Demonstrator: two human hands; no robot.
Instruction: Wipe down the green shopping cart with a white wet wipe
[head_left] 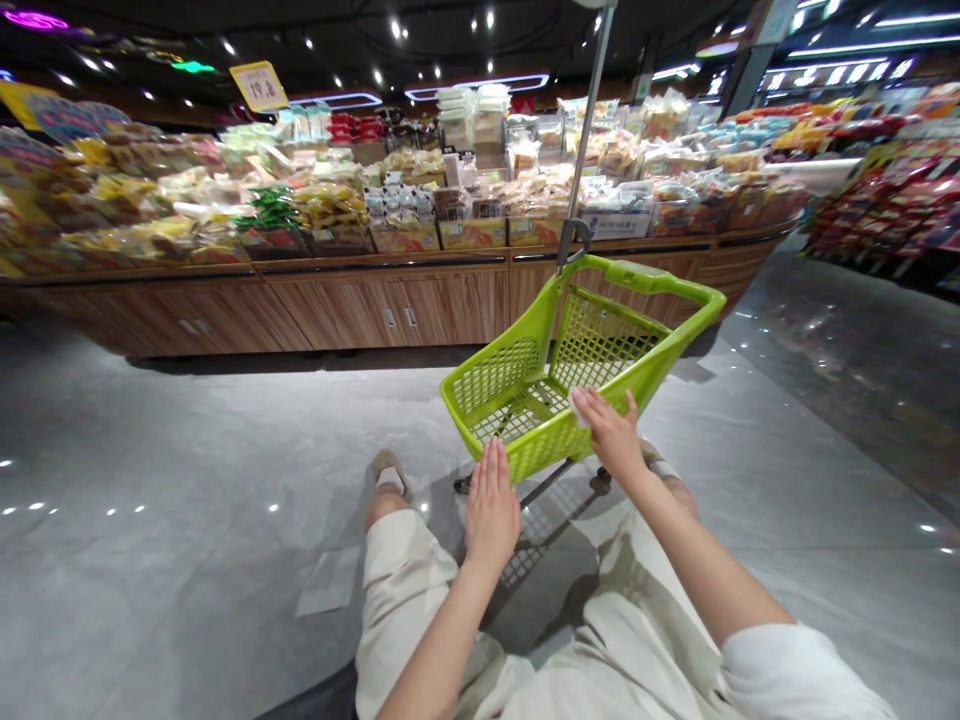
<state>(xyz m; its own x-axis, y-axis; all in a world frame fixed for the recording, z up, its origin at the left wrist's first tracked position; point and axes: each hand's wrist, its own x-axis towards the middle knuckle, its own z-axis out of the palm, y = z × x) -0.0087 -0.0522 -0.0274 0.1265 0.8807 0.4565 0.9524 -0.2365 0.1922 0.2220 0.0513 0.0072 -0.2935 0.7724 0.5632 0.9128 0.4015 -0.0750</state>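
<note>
Two hands: left hand [491, 505] open, right hand [611, 435] half-open on lime basket [570, 375], lengthwise forward.

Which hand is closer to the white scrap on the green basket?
The right hand is closer: it touches the white scrap on the green basket rim. The left hand is apart, lower left.

Well beyond the right hand [609, 435], a long wood-panelled desk [390, 310] piled with packaged snacks is set on polished grey floor tiles [150, 450]. A dark ceiling [337, 30] is dotted with spotlights, and red-stocked shelves [877, 210] are placed further right.
</note>
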